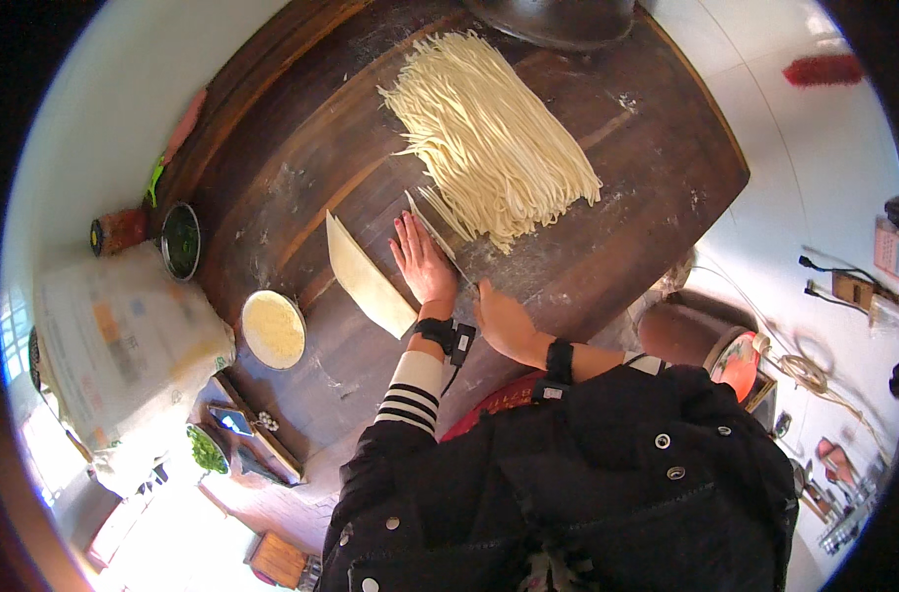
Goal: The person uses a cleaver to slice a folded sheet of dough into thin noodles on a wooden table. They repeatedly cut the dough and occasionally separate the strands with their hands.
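On the dark wooden table (pixel 605 244), my right hand (pixel 505 322) is closed on the handle end of a knife (pixel 442 240), whose narrow blade runs up and to the left. My left hand (pixel 423 259) lies flat just left of the blade, fingers extended; what is beneath it is mostly hidden. A few freshly cut strips lie at the blade's right side. Beyond them spreads a wide pile of cut noodles (pixel 494 133), laid roughly parallel. Left of my left hand, apart from it, rests a long folded sheet of dough (pixel 364 277).
A bowl of yellowish flour or meal (pixel 273 329) stands at the left, near a metal bowl with greens (pixel 181 240), a jar (pixel 120 231) and a large printed bag (pixel 131 340). A dark round pan (pixel 560 18) sits at the far edge.
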Tool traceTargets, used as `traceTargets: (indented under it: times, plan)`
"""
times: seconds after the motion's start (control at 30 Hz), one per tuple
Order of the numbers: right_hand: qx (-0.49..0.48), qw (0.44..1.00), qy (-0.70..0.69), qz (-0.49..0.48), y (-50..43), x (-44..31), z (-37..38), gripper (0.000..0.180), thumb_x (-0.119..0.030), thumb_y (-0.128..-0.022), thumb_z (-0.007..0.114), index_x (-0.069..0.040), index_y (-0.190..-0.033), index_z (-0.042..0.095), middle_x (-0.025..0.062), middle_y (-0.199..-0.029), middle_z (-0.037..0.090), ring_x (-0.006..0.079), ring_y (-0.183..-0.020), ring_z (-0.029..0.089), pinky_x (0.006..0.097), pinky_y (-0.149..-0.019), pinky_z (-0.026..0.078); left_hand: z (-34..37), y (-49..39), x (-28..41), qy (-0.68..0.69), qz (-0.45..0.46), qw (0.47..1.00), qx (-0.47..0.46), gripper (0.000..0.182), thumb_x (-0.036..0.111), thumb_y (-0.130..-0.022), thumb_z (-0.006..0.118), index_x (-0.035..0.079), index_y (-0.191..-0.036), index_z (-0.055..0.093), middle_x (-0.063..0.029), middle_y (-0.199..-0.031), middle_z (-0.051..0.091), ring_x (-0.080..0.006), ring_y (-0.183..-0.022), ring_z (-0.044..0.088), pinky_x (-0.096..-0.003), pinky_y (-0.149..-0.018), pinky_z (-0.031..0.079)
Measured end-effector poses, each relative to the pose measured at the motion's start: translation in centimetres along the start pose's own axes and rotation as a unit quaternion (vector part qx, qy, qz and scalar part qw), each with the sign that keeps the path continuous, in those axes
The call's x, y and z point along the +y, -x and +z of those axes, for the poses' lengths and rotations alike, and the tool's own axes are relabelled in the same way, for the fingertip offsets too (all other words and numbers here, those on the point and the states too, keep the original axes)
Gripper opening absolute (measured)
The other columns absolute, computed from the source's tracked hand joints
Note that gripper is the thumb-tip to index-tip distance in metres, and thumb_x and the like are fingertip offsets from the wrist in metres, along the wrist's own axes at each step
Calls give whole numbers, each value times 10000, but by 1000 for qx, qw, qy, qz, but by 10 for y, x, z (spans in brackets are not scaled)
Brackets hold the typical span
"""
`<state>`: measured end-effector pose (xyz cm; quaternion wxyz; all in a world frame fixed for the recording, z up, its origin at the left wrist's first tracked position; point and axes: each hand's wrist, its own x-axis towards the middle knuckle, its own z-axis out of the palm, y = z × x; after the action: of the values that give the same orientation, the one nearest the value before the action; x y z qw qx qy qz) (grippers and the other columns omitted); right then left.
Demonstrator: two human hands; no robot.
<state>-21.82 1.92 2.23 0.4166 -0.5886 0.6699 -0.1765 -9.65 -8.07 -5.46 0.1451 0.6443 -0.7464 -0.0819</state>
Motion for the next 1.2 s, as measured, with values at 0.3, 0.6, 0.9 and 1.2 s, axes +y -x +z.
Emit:
traceTargets:
  times: [0.3, 0.6, 0.9, 1.2]
  plan:
    - [-17, 1000, -18, 3, -12, -4, 4, 231, -95, -936, 473, 55, -1105, 422, 312, -823, 629, 509, -758, 619, 579, -663, 485, 7, 1, -3, -6, 3, 1000, -3, 567, 54, -885, 473, -48, -1437, 390, -112, -1602, 257, -282, -1497, 201, -506, -1208, 142]
    - [-13, 1000, -12, 2, -19, -4, 4, 314, -148, -954, 509, 62, -1164, 406, 301, -751, 613, 505, -698, 608, 590, -628, 468, 2, -26, -9, -17, -7, 1000, -15, 649, 65, -904, 479, -13, -1514, 270, -100, -1614, 233, -268, -1507, 167, -512, -1208, 126]
    - [60, 996, -5, -61, -72, -6, 12, 265, -160, -950, 511, 66, -1074, 450, 284, -727, 612, 487, -686, 606, 547, -592, 481, 6, -30, -12, -38, -11, 999, -15, 594, 127, -937, 474, 0, -1496, 323, -102, -1605, 251, -275, -1496, 200, -540, -1194, 155]
    - [166, 984, -14, -63, -112, -12, -16, 320, -192, -970, 516, 81, -1130, 467, 265, -667, 611, 448, -613, 611, 534, -543, 477, 2, -30, -9, -36, -4, 999, 9, 578, 154, -946, 481, 12, -1488, 343, -120, -1577, 305, -268, -1476, 252, -507, -1198, 179]
